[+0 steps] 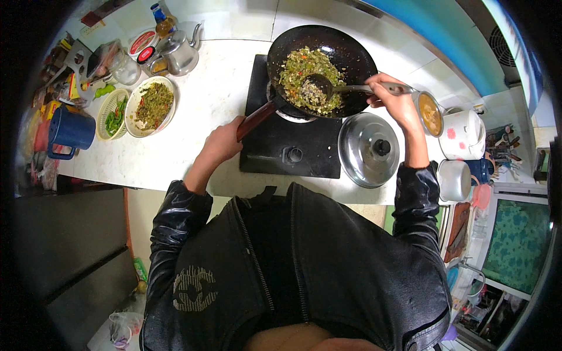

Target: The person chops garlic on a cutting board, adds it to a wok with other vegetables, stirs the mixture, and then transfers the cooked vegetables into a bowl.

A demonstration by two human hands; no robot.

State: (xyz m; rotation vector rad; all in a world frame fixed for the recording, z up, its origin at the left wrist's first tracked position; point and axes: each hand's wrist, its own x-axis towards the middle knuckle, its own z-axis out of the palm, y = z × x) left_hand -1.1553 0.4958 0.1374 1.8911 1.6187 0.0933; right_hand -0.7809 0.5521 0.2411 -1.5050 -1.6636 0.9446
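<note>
My left hand (pixel 223 141) is wrapped around the brown handle (pixel 258 119) of a dark wok (pixel 358 57), which sits tilted over a black gas stove (pixel 290 151). In my right hand (pixel 390 98) is the long handle of a metal ladle (pixel 351 88). The ladle's bowl rests among chopped green vegetables (pixel 307 66) with red and pale bits, on the wok's left side. Below my right wrist lies a domed metal lid (pixel 366 149) with a black knob, overlapping the stove's right edge.
Left on the white counter (pixel 215 87) stand a bowl of cooked greens (pixel 153 105), a basket of green peppers (pixel 115 116), a blue mug (pixel 72 127) and a metal kettle (pixel 180 52). To the right are a pot of yellowish food (pixel 429 113), a white rice cooker (pixel 461 134) and an aluminium pot (pixel 454 180).
</note>
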